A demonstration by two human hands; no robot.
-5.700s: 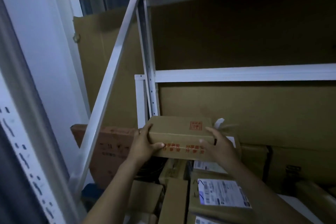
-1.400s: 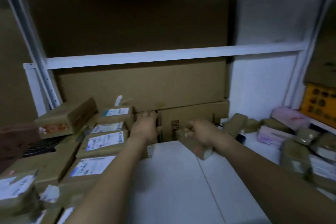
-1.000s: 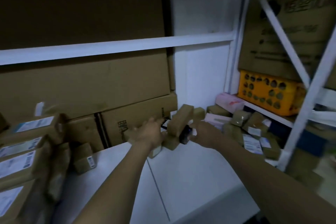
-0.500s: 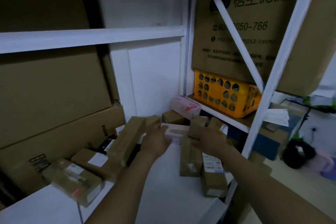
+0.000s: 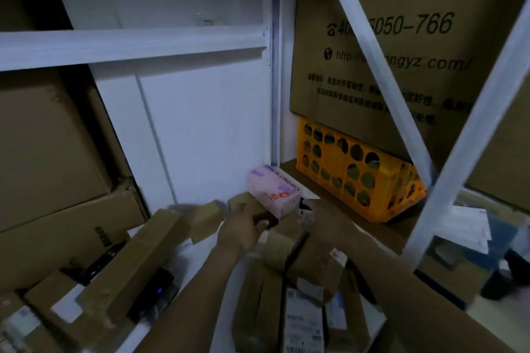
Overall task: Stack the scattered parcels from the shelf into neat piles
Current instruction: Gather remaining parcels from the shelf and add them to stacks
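Note:
A pink box (image 5: 274, 190) printed "Contact lenses" sits tilted above a heap of brown parcels at the back right corner of the white shelf (image 5: 200, 266). My left hand (image 5: 239, 231) grips its lower left end, fingers curled under it. My right hand (image 5: 325, 219) reaches to the box's right end; its fingertips are blurred and partly hidden. Taped brown parcels (image 5: 282, 246) lie just below both hands. Several more parcels, one with a white label (image 5: 304, 322), lie side by side under my forearms. A long brown box (image 5: 134, 261) leans over other parcels at the left.
A yellow perforated crate (image 5: 358, 176) stands on the neighbouring shelf at the right, under a large printed carton (image 5: 407, 46). White uprights (image 5: 275, 71) and a diagonal brace (image 5: 372, 66) frame the bay. Big cartons (image 5: 43, 157) fill the back left.
My view has swung right, from the left bay to the shelf's right corner. Both hands have left the parcels in the middle and reached the pink box, which now sits tilted.

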